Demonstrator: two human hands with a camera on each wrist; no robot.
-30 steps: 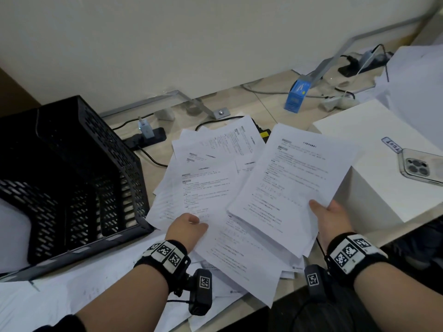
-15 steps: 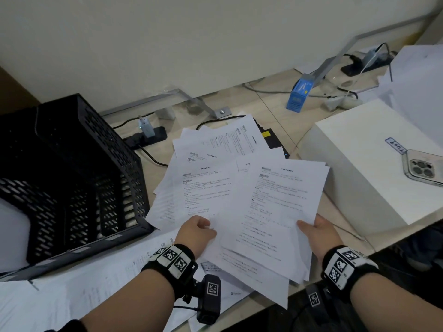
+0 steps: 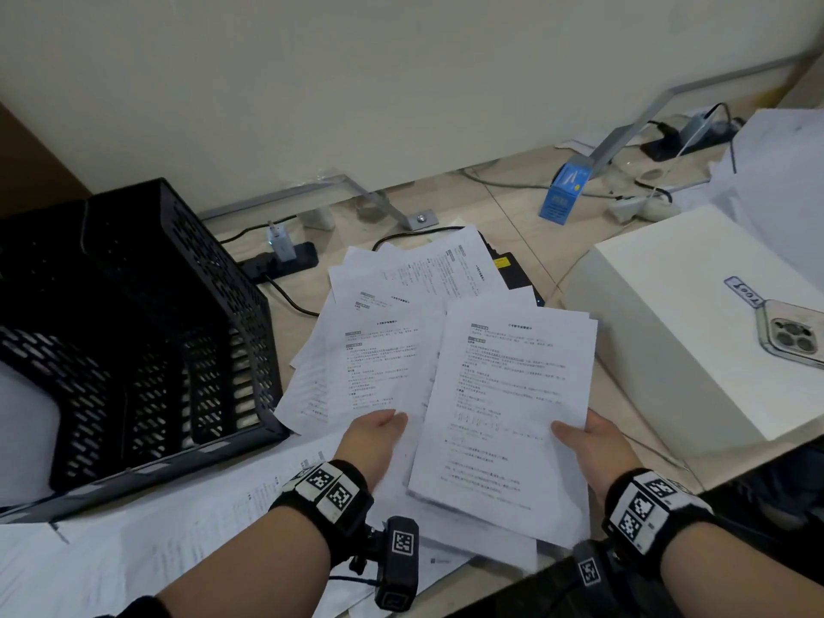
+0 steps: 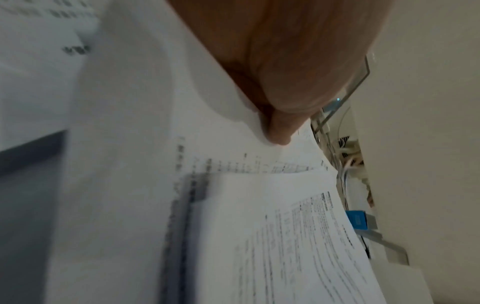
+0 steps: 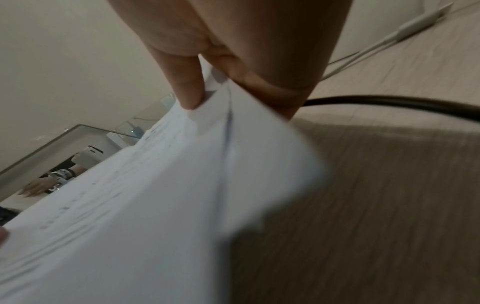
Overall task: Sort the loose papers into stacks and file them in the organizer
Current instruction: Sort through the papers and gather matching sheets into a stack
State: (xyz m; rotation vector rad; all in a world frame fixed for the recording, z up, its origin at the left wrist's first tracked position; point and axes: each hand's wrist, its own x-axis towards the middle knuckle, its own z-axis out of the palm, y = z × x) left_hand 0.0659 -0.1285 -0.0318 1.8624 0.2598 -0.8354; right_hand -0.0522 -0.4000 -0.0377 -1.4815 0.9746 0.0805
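My right hand (image 3: 585, 443) pinches the lower right edge of a thin stack of printed sheets (image 3: 512, 408), thumb on top; the right wrist view shows the thumb and a finger of that hand (image 5: 221, 90) clamping those sheets (image 5: 145, 205). The stack lies tilted over a fan of loose papers (image 3: 383, 350) on the table. My left hand (image 3: 379, 439) grips the near edge of those loose papers, its thumb (image 4: 278, 131) on top and its fingers hidden under the sheets. The black mesh organizer (image 3: 133, 332) stands at the left, beside the papers.
More printed sheets (image 3: 178, 519) lie along the table's near edge. A white box (image 3: 677, 350) with a phone (image 3: 793, 336) on it stands at the right. Behind the papers are a power strip (image 3: 285, 263), cables, a blue carton (image 3: 564, 194) and a black device (image 3: 508, 269).
My right hand has carried its stack left and down, from over the white box's edge onto the loose papers beside my left hand. My left hand has shifted a little right.
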